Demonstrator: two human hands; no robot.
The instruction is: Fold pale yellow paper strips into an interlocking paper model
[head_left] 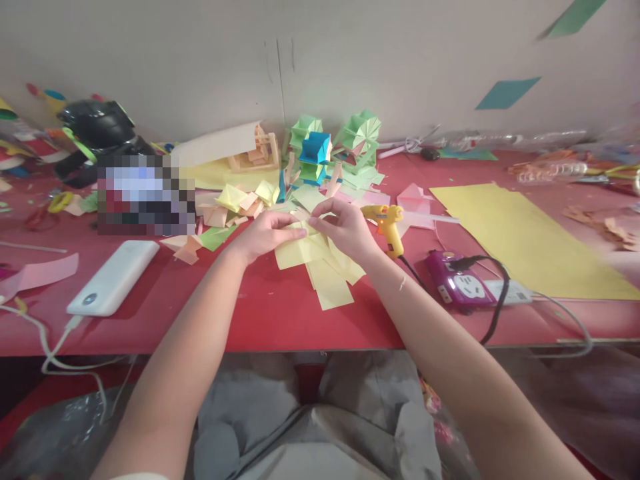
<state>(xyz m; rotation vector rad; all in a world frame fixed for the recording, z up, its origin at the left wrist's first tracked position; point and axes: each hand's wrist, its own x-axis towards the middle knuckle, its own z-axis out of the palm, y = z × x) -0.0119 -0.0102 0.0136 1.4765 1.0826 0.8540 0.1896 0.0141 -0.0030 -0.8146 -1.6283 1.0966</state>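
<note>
Both hands meet over a loose pile of pale yellow paper pieces (333, 290) near the middle of the red table. Thumb and fingers of my left hand (270, 235) pinch the left side of a small pale yellow paper. At its right side, my right hand (345, 228) grips the same paper between thumb and forefinger. Folded yellow and peach pieces (231, 198) lie beyond my left hand. A yellow glue gun (390, 227) rests just right of my right hand. Behind stand folded green paper shapes (361, 132) and a blue one (315, 148).
A white power bank (114, 277) with a cable lies at the left. A purple power strip (460, 281) with looping cords sits right of my right forearm, near the table's front edge. Large yellow sheets (530, 240) cover the right side. A black object (100, 127) stands back left.
</note>
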